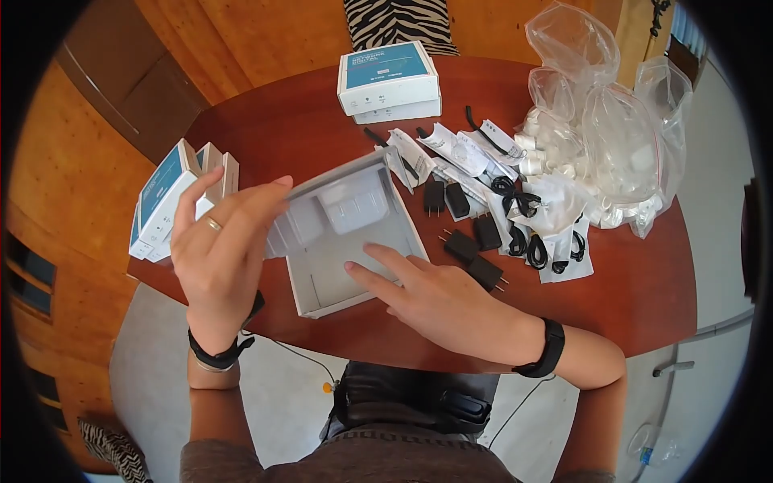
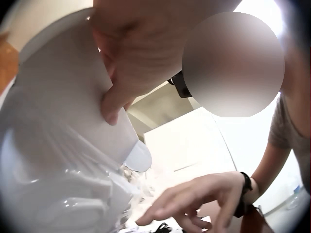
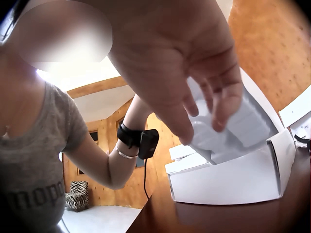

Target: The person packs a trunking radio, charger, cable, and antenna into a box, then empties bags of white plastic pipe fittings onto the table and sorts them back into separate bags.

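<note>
An open white box (image 1: 303,294) stands on the brown table in front of the person, its grey inner floor partly showing. A translucent white plastic tray (image 1: 354,203) with moulded compartments sits tilted over the far part of the box. My left hand (image 1: 219,253) pinches the tray's left edge; in the left wrist view its thumb lies on the white tray (image 2: 53,82). My right hand (image 1: 455,306) is over the box's near right side, fingers extended and apart, holding nothing. From the right wrist, the fingers overlap the tray above the box's white wall (image 3: 223,184).
Several black power adapters (image 1: 461,247) lie right of the box. Beyond them are black cables (image 1: 537,251), papers (image 1: 459,153) and clear plastic bags (image 1: 624,141) with white parts. Closed white-and-blue boxes (image 1: 388,68) stack at the back; more boxes (image 1: 165,193) stand at left.
</note>
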{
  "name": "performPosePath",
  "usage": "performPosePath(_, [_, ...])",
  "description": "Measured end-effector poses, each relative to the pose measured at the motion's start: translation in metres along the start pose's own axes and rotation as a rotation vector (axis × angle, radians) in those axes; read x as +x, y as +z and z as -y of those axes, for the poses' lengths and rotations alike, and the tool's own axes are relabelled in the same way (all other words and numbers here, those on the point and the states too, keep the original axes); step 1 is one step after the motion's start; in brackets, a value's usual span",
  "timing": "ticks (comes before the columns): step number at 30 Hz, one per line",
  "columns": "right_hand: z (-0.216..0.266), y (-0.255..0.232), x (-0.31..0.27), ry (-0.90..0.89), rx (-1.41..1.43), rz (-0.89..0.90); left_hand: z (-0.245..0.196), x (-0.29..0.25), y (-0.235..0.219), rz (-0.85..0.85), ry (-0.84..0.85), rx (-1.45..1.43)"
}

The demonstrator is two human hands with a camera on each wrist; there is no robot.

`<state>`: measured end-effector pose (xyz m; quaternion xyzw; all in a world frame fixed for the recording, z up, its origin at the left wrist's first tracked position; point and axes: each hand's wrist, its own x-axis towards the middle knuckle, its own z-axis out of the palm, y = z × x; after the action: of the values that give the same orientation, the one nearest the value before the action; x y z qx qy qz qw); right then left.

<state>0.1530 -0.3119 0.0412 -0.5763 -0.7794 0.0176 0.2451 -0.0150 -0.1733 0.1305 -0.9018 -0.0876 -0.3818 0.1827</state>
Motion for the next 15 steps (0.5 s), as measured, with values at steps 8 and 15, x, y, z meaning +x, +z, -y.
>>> performPosePath(8, [0.001, -0.001, 0.008, -0.212, -0.123, -0.411, -0.015, -0.003, -0.009, 0.168, -0.078, -0.207])
performPosePath(15, [-0.006, 0.021, 0.007, -0.111, -0.236, -0.272, -0.016, -0.005, -0.016, 0.154, -0.048, -0.110])
